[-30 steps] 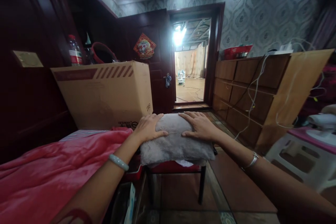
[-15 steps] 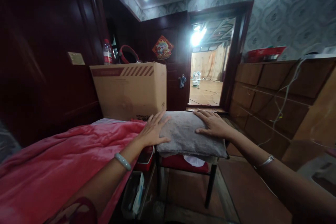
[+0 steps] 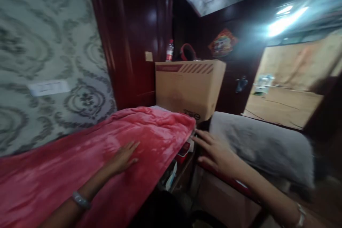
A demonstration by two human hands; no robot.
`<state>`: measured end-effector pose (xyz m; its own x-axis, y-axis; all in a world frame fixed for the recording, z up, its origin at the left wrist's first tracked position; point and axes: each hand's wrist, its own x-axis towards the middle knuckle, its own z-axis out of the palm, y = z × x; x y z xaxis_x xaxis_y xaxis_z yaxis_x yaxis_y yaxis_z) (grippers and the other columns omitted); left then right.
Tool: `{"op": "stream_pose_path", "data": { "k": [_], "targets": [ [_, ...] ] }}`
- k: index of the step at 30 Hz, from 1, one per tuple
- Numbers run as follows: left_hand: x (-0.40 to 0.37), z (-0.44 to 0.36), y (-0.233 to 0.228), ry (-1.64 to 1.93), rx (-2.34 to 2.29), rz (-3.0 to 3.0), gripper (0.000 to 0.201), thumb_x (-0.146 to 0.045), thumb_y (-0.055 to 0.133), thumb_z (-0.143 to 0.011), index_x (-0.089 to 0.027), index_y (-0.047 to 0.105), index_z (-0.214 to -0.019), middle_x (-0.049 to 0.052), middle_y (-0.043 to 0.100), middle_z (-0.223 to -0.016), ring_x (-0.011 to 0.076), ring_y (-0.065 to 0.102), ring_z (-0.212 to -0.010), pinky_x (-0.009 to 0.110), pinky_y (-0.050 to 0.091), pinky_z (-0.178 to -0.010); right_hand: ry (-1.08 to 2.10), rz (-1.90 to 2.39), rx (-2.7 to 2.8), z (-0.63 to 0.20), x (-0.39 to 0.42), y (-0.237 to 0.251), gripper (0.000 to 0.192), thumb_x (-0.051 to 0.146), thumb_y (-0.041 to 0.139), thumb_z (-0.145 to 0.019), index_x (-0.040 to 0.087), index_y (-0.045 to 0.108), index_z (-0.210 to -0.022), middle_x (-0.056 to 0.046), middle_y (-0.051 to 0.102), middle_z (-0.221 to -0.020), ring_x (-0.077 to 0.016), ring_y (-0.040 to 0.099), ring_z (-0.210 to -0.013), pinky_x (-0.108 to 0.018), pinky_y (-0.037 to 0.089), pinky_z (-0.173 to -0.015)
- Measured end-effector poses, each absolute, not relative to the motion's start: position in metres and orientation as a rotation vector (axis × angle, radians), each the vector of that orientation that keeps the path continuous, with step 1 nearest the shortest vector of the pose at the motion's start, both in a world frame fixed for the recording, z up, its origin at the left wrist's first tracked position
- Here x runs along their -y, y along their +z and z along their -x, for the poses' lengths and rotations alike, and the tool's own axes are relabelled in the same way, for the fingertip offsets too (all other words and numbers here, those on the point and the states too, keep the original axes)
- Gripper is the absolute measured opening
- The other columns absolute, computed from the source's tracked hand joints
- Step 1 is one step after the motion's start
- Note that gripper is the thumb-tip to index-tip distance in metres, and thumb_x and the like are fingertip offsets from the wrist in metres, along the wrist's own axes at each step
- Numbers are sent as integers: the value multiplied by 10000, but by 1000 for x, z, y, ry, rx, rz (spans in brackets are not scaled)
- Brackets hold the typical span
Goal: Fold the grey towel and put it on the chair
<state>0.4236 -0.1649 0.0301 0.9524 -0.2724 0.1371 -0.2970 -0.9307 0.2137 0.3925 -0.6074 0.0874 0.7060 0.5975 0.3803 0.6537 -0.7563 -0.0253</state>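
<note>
A pink-red plush blanket [image 3: 149, 128] spreads over a surface on the left, rumpled at its far end. My left hand [image 3: 124, 157] is over the blanket with fingers stretched out; whether it presses on the cloth I cannot tell. Farther right, my right hand [image 3: 213, 151] is open, fingers apart, between the blanket's right edge and a grey plush cushion [image 3: 256, 139]. The cushion sits on a dark-framed chair with a red seat [image 3: 227, 178], mostly hidden by my right forearm. Neither hand holds anything.
A large cardboard box [image 3: 184, 85] stands behind the blanket, with a red-capped bottle [image 3: 169, 50] on it. A dark red door [image 3: 232, 66] with a diamond decoration is behind, beside an open doorway. Small items, including a red container [image 3: 183, 151], sit below the blanket's edge.
The view has swung left. Both hands have left the grey cushion; my left hand has moved over the blanket, my right into the space between blanket and cushion.
</note>
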Motion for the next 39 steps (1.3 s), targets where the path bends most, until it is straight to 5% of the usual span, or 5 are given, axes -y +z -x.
{"op": "stream_pose_path", "data": {
  "k": [8,15,18,29,39],
  "targets": [
    [34,-311,23,32,-481,-3125,699,-409,420,-937,-63,380,-1543,241,350,-1598,398,317,-1489,604,257,-1182,68,2224,1404,-429,412,28,673,363,678,-826,379,521,-1480,-68,401,-1586,-369,391,-1437,-583,328,-1182],
    [12,-263,-14,134,-864,-3065,680,-513,420,-964,-167,410,-1549,210,295,-1633,427,243,-1513,642,231,-1172,32,2163,1350,-471,283,-7,646,479,636,-871,403,489,-1496,-67,406,-1583,-402,307,-1476,-642,239,-1197],
    [18,-262,-20,163,-883,-3044,671,-527,436,-968,-194,412,-1549,196,295,-1635,428,237,-1514,653,211,-1179,69,2250,1341,-478,268,-35,630,507,524,-927,325,455,-1526,-109,341,-1614,-412,224,-1504,-726,172,-1166],
    [18,-246,-21,258,-874,-2946,651,-587,440,-973,-253,430,-1533,142,353,-1625,351,267,-1519,592,207,-1220,-286,2499,1477,-505,277,-102,616,516,308,-1006,262,407,-1560,-71,323,-1624,-305,305,-1493,-562,318,-1179],
    [-50,-142,-8,144,-1635,-2700,609,-518,375,-999,-233,414,-1536,132,336,-1635,371,263,-1511,648,188,-1187,-331,2446,1499,-512,274,-116,658,558,267,-980,250,453,-1531,-73,379,-1601,-318,328,-1482,-564,360,-1136]
  ]
}}
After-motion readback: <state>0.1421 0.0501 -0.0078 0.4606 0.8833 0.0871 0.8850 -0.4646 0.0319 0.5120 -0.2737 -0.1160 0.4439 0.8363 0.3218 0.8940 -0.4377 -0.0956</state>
